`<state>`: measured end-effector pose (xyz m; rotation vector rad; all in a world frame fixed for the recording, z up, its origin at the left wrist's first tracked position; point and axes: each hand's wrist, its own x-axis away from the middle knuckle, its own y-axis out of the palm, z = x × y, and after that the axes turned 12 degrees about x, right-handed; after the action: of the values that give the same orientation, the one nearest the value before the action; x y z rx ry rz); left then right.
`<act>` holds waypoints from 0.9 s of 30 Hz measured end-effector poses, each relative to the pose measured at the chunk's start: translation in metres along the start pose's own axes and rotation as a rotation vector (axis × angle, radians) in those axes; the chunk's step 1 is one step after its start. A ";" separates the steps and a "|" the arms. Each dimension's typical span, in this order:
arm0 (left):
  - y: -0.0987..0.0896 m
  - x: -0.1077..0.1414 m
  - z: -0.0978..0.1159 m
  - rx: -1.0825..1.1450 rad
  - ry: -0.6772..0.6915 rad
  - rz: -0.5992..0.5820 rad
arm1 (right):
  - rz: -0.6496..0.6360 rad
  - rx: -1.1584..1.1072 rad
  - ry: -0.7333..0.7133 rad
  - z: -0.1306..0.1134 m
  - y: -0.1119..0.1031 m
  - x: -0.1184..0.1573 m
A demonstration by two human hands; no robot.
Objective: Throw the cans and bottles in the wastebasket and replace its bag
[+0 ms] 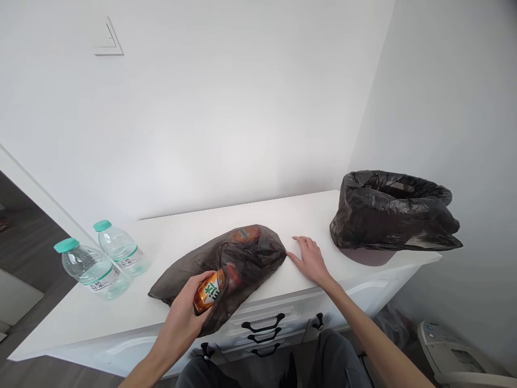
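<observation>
My left hand is closed around an orange drink can with white and green lettering. The can is at the opening of a dark translucent plastic bag, and the bag's film covers its right end. Inside the bag, two reddish-orange items show dimly through the film, one at the top and one beside the can; their kind is hard to make out. My right hand rests on the white countertop with fingers apart, the thumb tip at the bag's right corner. It holds nothing.
Two clear bottles with teal caps stand at the countertop's left end. A bin lined with a black bag stands at the right end. Drawers with black handles lie below the front edge. A pale machine sits lower right.
</observation>
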<state>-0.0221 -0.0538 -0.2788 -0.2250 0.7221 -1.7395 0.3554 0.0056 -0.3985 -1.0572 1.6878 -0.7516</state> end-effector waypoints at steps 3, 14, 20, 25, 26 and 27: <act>-0.001 0.003 -0.010 0.083 -0.085 0.050 | 0.000 0.018 0.002 -0.001 0.001 0.001; 0.013 -0.011 -0.011 0.064 -0.141 0.047 | -0.102 0.104 -0.054 -0.022 -0.010 0.006; -0.007 -0.008 -0.011 0.034 -0.171 0.064 | -0.133 0.138 -0.034 -0.020 -0.006 0.006; -0.029 0.003 -0.010 0.028 -0.233 0.130 | -0.119 0.140 -0.042 -0.020 -0.006 0.007; -0.034 0.004 -0.010 0.032 -0.234 0.140 | -0.120 0.138 -0.042 -0.020 -0.006 0.007; -0.041 0.004 -0.010 0.024 -0.223 0.154 | -0.119 0.137 -0.041 -0.020 -0.006 0.008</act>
<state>-0.0616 -0.0492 -0.2637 -0.3319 0.5412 -1.5471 0.3372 -0.0036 -0.3898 -1.0769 1.5263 -0.9028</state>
